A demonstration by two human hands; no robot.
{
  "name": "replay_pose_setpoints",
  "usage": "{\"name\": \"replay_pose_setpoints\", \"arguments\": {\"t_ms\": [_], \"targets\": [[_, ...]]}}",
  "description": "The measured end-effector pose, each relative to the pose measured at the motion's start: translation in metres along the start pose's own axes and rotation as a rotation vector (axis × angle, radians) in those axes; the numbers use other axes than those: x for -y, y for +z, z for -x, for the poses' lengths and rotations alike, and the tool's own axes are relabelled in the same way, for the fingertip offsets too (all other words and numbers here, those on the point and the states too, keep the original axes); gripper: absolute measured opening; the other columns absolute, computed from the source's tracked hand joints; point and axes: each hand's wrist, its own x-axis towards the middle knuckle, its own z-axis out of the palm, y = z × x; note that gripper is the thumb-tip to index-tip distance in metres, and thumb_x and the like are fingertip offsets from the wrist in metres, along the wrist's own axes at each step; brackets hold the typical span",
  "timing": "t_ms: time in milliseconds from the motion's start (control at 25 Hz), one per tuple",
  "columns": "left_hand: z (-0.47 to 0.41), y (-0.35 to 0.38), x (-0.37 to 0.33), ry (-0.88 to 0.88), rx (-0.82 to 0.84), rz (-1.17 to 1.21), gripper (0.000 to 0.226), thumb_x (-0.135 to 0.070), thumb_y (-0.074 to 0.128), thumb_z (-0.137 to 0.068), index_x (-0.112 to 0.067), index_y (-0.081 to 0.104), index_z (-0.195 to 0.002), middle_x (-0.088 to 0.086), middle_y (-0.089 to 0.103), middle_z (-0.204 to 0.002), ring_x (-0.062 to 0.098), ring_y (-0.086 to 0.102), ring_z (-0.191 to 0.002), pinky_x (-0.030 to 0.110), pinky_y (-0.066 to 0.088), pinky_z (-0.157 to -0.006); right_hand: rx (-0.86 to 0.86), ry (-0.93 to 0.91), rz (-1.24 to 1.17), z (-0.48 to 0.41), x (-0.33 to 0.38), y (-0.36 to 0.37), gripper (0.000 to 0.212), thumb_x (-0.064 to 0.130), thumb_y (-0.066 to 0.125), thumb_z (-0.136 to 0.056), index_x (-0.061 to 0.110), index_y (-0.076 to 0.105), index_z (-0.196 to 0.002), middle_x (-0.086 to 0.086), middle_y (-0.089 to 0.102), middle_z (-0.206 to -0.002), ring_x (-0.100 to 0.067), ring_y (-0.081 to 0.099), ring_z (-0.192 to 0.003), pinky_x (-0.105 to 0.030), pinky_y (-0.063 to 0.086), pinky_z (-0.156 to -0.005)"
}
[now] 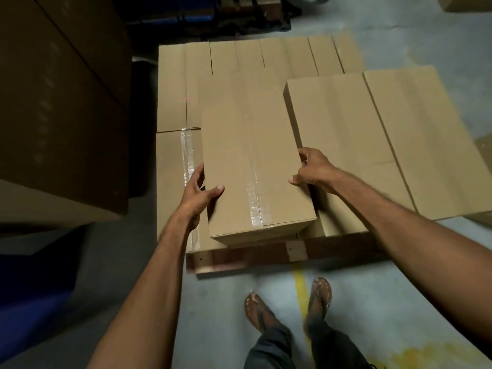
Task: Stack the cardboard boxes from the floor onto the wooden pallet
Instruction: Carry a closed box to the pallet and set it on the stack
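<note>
Box: taped carton (253, 161) over the lower boxes (173, 187), at the front edge of the wooden pallet (239, 258)
Hands: left hand (198, 193) and right hand (314, 169) — fingers curled round its sides
Tip: set it down flat — edges flush

The floor (372, 302) is pale grey concrete, scuffed and mottled. A yellow line (299, 284) is painted on it, and a yellow stain (426, 352) spreads at the lower right. A big brown carton (53, 102) fills the left side in shadow, with something blue (32, 310) low beside it. Dark clutter (239, 14) lies at the far end. The light is dim, brighter toward the right.
</note>
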Motion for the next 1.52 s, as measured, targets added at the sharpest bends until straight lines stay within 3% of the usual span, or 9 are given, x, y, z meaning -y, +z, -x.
{"name": "replay_pose_setpoints", "arguments": {"t_ms": [320, 520, 760, 960, 1160, 1320, 1400, 1520], "targets": [[-0.005, 0.019, 0.034, 0.007, -0.003, 0.025, 0.091, 0.003, 0.077, -0.085, -0.029, 0.034, -0.159, -0.004, 0.041, -0.161, 0.015, 0.037, -0.149, 0.043, 0.031, -0.124, -0.043, 0.036, 0.112, -0.006, -0.034, 0.005, 0.069, 0.001, 0.093, -0.066, 0.008, 0.062, -0.127, -0.005, 0.068, -0.118, -0.024, 0.065, -0.108, -0.041, 0.055, -0.099], [0.003, 0.029, 0.032, 0.019, -0.016, 0.054, 0.088, 0.011, 0.069, -0.089, -0.024, 0.031, -0.16, -0.007, 0.046, -0.154, 0.009, 0.049, -0.134, 0.023, 0.042, -0.11, -0.076, 0.051, 0.165, -0.011, -0.042, 0.009, 0.084, 0.012, 0.099, -0.058, 0.013, 0.061, -0.133, -0.007, 0.061, -0.126, -0.024, 0.063, -0.109, -0.035, 0.055, -0.095], [0.005, 0.029, 0.046, 0.016, -0.011, 0.047, 0.089, 0.011, 0.07, -0.088, -0.027, 0.033, -0.16, -0.005, 0.049, -0.156, 0.013, 0.051, -0.138, 0.037, 0.041, -0.117, -0.089, 0.072, 0.168, -0.006, -0.048, 0.013, 0.083, 0.014, 0.101, -0.051, 0.015, 0.065, -0.126, -0.007, 0.064, -0.124, -0.023, 0.065, -0.107, -0.037, 0.057, -0.095], [0.003, 0.032, 0.051, 0.023, -0.017, 0.061, 0.089, 0.01, 0.07, -0.088, -0.027, 0.033, -0.16, -0.005, 0.051, -0.154, 0.013, 0.052, -0.137, 0.037, 0.042, -0.117, -0.118, 0.074, 0.151, 0.0, -0.044, 0.009, 0.095, 0.007, 0.099, -0.059, 0.007, 0.055, -0.143, -0.006, 0.063, -0.132, -0.021, 0.06, -0.12, -0.031, 0.052, -0.099], [0.003, 0.032, 0.061, 0.028, -0.025, 0.06, 0.089, 0.008, 0.071, -0.088, -0.028, 0.032, -0.16, -0.004, 0.048, -0.156, 0.014, 0.05, -0.139, 0.038, 0.039, -0.118, -0.151, 0.078, 0.216, 0.007, -0.046, 0.01, 0.086, 0.015, 0.102, -0.054, 0.01, 0.064, -0.131, -0.004, 0.068, -0.121, -0.021, 0.064, -0.108, -0.034, 0.056, -0.093], [0.002, 0.035, 0.063, 0.042, 0.019, -0.057, 0.091, -0.006, 0.076, -0.088, -0.033, 0.028, -0.161, -0.006, 0.04, -0.161, 0.012, 0.042, -0.143, 0.043, 0.034, -0.122, -0.242, 0.026, 0.288, 0.016, -0.05, 0.016, 0.071, 0.015, 0.099, -0.057, 0.018, 0.067, -0.12, -0.003, 0.058, -0.12, -0.018, 0.06, -0.097, -0.028, 0.048, -0.074], [0.007, 0.044, 0.055, 0.083, -0.081, -0.194, 0.091, -0.009, 0.075, -0.09, -0.028, 0.024, -0.162, -0.002, 0.033, -0.164, 0.017, 0.036, -0.146, 0.044, 0.03, -0.124, -0.275, 0.007, 0.216, 0.026, -0.058, 0.018, 0.064, 0.015, 0.093, -0.066, 0.021, 0.066, -0.124, -0.001, 0.057, -0.119, -0.017, 0.06, -0.101, -0.029, 0.05, -0.079], [0.025, 0.067, 0.044, 0.337, -0.246, -0.647, 0.082, -0.02, 0.073, -0.092, -0.018, 0.029, -0.161, 0.007, 0.029, -0.166, 0.025, 0.027, -0.153, 0.045, 0.025, -0.125, -0.278, -0.059, 0.136, 0.055, -0.082, 0.008, 0.063, -0.001, 0.069, -0.074, 0.019, 0.064, -0.134, 0.0, 0.058, -0.131, -0.022, 0.055, -0.124, -0.029, 0.048, -0.1]]}}
